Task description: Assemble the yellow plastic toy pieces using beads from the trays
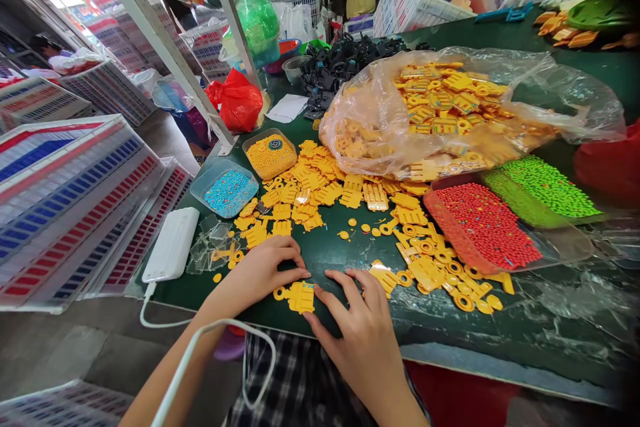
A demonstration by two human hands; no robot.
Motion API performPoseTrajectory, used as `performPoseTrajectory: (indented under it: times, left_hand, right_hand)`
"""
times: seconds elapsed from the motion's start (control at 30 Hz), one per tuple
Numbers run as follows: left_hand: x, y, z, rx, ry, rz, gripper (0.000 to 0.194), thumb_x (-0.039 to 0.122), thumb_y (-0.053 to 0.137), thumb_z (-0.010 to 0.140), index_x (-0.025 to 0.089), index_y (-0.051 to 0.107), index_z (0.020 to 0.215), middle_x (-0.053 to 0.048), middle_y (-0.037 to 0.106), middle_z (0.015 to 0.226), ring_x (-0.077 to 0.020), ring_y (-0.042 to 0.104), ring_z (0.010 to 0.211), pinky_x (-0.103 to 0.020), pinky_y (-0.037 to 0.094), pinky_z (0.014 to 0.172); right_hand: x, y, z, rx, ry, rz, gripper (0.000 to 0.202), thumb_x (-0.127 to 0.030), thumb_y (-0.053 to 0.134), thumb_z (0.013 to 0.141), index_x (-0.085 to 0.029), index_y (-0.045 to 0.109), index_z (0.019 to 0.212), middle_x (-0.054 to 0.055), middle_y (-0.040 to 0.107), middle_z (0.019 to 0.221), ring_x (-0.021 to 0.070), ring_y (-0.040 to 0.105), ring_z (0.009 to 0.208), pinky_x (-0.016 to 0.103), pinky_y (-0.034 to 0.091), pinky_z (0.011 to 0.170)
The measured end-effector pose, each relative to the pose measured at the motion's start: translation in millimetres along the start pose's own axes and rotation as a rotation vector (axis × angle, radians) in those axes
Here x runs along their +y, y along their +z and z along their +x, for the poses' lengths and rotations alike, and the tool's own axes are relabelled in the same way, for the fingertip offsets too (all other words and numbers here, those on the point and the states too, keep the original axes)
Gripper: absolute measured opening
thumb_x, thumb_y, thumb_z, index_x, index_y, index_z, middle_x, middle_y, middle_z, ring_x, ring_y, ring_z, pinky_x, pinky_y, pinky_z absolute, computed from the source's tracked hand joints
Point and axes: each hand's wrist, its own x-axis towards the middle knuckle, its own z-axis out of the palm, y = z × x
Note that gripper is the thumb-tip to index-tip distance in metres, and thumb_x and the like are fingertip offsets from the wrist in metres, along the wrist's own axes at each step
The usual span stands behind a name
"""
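A yellow plastic piece (pixel 301 297) with a round ring on its left side lies near the front edge of the green table, with small blue spots along its top. My right hand (pixel 357 320) has its thumb and index finger at the piece's right edge, the other fingers spread on the table. Just above the piece, my left hand (pixel 273 267) rests with its thumb and fingertips close together; whether something tiny is between them is too small to tell. Beads fill trays of blue (pixel 231 193), yellow (pixel 270 155), red (pixel 487 223) and green (pixel 555 187).
Loose yellow pieces (pixel 315 180) spread behind my hands, with more in a clear plastic bag (pixel 370 113). A white power bank (pixel 171 245) with a cable crossing my left forearm lies at left. Black parts (pixel 345 60) are piled behind. Crates (pixel 75 207) stand left of the table (pixel 450 327).
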Motion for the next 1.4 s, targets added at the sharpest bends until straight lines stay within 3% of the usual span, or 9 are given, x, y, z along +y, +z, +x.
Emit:
performPoseTrajectory:
  times: [0.47, 0.73, 0.97, 1.07, 1.13, 1.23, 1.27, 1.33, 1.4]
  left_hand:
    - [-0.2, 6.5, -15.8, 0.06, 0.194, 0.333, 0.036, 0.038, 0.035, 0.102, 0.017, 0.061, 0.09, -0.006, 0.062, 0.102, -0.0195, 0.056, 0.092, -0.034, 0.044, 0.085]
    - [4.0, 16.4, -19.3, 0.101, 0.189, 0.136, 0.028, 0.033, 0.042, 0.101, 0.018, 0.061, 0.086, -0.004, 0.062, 0.1, -0.0171, 0.055, 0.091, -0.03, 0.042, 0.084]
    - [9.5, 15.5, -18.7, 0.113, 0.047, -0.032, 0.023, 0.037, 0.055, 0.094, 0.02, 0.065, 0.084, -0.004, 0.063, 0.097, -0.0182, 0.059, 0.094, -0.03, 0.046, 0.085]
    - [11.5, -4.7, -9.0, 0.132, 0.059, -0.1, 0.024, 0.042, 0.056, 0.093, 0.02, 0.066, 0.089, -0.004, 0.067, 0.094, -0.0181, 0.062, 0.093, -0.03, 0.048, 0.086]
    - [5.1, -30.7, 6.6, 0.219, 0.021, -0.096, 0.027, 0.042, 0.051, 0.094, 0.02, 0.067, 0.093, -0.004, 0.07, 0.092, -0.0176, 0.064, 0.087, -0.029, 0.05, 0.082]
    - [-19.6, -81.9, 43.7, 0.433, -0.189, 0.121, 0.035, 0.04, 0.043, 0.096, 0.016, 0.067, 0.105, -0.007, 0.073, 0.1, -0.0194, 0.065, 0.088, -0.029, 0.05, 0.082]
    - [-30.3, -98.6, 58.1, 0.444, -0.284, 0.234, 0.038, 0.037, 0.039, 0.097, 0.014, 0.066, 0.111, -0.008, 0.073, 0.105, -0.0204, 0.066, 0.091, -0.03, 0.05, 0.082]
    - [-51.6, -125.9, 86.9, 0.344, -0.39, 0.366, 0.039, 0.033, 0.038, 0.098, 0.012, 0.065, 0.117, -0.01, 0.071, 0.114, -0.0226, 0.065, 0.101, -0.03, 0.049, 0.086]
    - [-68.6, -142.1, 112.7, 0.247, -0.403, 0.387, 0.03, 0.033, 0.053, 0.093, 0.011, 0.07, 0.104, -0.01, 0.073, 0.103, -0.0237, 0.067, 0.094, -0.03, 0.05, 0.083]
  right_hand:
    - [-0.4, 1.3, -0.5, 0.035, 0.007, 0.008, 0.02, -0.04, 0.057, 0.091, -0.024, 0.07, 0.093, 0.006, 0.068, 0.104, 0.025, 0.05, 0.105, 0.042, 0.038, 0.098]
    - [0.4, 3.7, -1.3, 0.033, 0.005, 0.001, 0.021, -0.04, 0.056, 0.091, -0.025, 0.07, 0.093, 0.006, 0.067, 0.104, 0.0251, 0.05, 0.105, 0.043, 0.038, 0.098]
    - [-2.1, 4.2, -0.5, 0.064, 0.002, 0.004, 0.028, -0.042, 0.046, 0.096, -0.025, 0.069, 0.093, 0.005, 0.068, 0.102, 0.0256, 0.051, 0.104, 0.044, 0.038, 0.096]
    - [-1.0, 3.5, 0.6, 0.08, -0.034, -0.03, 0.027, -0.041, 0.046, 0.096, -0.025, 0.067, 0.094, 0.006, 0.067, 0.102, 0.0259, 0.051, 0.104, 0.044, 0.039, 0.095]
    - [2.2, 3.6, 0.7, 0.077, -0.064, -0.059, 0.024, -0.041, 0.048, 0.095, -0.026, 0.067, 0.094, 0.006, 0.067, 0.103, 0.0262, 0.051, 0.103, 0.044, 0.04, 0.093]
    - [9.0, 6.8, -1.2, 0.069, -0.121, -0.128, 0.019, -0.041, 0.056, 0.091, -0.028, 0.067, 0.098, 0.006, 0.066, 0.107, 0.027, 0.052, 0.103, 0.043, 0.041, 0.089]
    - [11.1, 9.0, -2.2, 0.077, -0.132, -0.151, 0.019, -0.041, 0.058, 0.089, -0.028, 0.067, 0.099, 0.006, 0.066, 0.108, 0.0276, 0.052, 0.103, 0.044, 0.041, 0.089]
    - [14.0, 14.8, -4.3, 0.102, -0.126, -0.184, 0.019, -0.04, 0.06, 0.087, -0.028, 0.067, 0.099, 0.006, 0.066, 0.109, 0.0292, 0.052, 0.103, 0.046, 0.041, 0.089]
    - [15.2, 21.7, -5.7, 0.132, -0.096, -0.199, 0.018, -0.039, 0.06, 0.085, -0.027, 0.067, 0.096, 0.007, 0.066, 0.109, 0.0309, 0.052, 0.102, 0.049, 0.041, 0.089]
